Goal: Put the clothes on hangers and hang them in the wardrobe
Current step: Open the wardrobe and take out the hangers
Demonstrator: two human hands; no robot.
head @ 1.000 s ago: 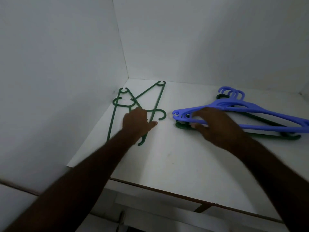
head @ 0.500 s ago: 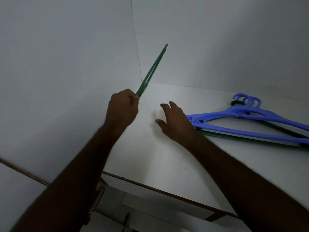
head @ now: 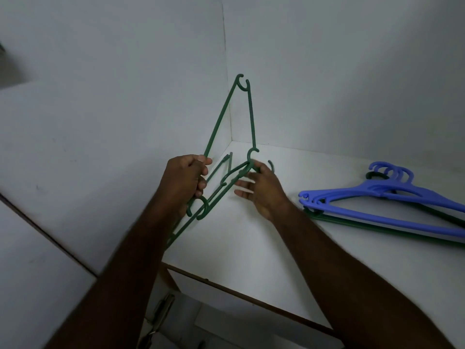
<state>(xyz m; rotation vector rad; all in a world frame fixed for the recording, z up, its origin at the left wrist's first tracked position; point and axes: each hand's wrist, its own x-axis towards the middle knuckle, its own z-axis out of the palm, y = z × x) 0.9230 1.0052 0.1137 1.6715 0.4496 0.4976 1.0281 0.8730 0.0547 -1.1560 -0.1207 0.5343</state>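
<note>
Thin green hangers (head: 221, 127) are lifted off the white wardrobe shelf (head: 289, 248) in a tangled bunch, one standing tall toward the corner. My left hand (head: 186, 182) grips the bunch near a hook, fingers curled round the green bars. My right hand (head: 261, 190) pinches another green hanger's bar beside a hook, its other fingers spread. No clothes are in view.
A stack of blue hangers (head: 382, 202) lies on the shelf at the right, over dark green ones (head: 364, 224). White walls close the shelf at the left and back. The shelf's front edge with a brown strip (head: 251, 298) runs below my arms.
My left hand has raised the green hangers and turned them so their shape shows. My right hand left the shelf and took hold of one green hanger.
</note>
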